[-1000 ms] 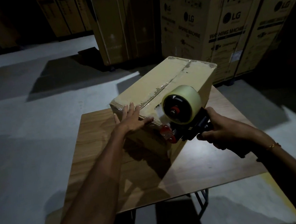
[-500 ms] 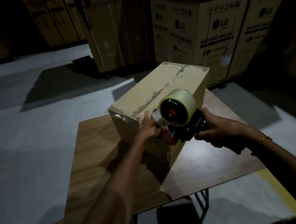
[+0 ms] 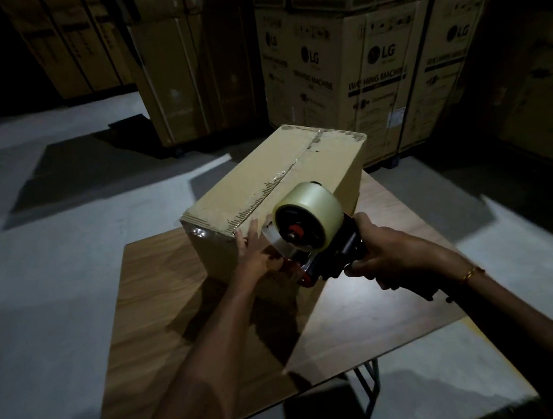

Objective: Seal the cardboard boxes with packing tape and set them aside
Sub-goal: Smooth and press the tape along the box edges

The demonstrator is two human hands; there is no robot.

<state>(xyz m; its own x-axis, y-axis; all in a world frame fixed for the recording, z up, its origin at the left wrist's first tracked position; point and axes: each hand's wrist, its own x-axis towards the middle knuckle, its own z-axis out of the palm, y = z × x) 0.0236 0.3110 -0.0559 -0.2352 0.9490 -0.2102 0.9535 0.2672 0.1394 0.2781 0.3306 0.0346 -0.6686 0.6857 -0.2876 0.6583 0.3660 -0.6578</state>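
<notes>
Our brown cardboard box (image 3: 276, 189) sits on the wooden surface (image 3: 163, 310). Our left hand (image 3: 256, 255) presses flat, fingers straight, against its near face, while our right hand (image 3: 393, 258) grips the black-and-red tape dispenser (image 3: 311, 233) at the box's edge. Tall printed cartons (image 3: 373, 73) stand behind.

You are looking at large stacked cartons (image 3: 373, 73) behind the table, and these alone are carrying legible print. The "LG" logo is showing on several of their faces. The front carton is reading "WASHING MACHINE" on two faces, with a strap crossing one letter. Smaller print, symbols and a white label (image 3: 397, 117) are staying illegible.
</notes>
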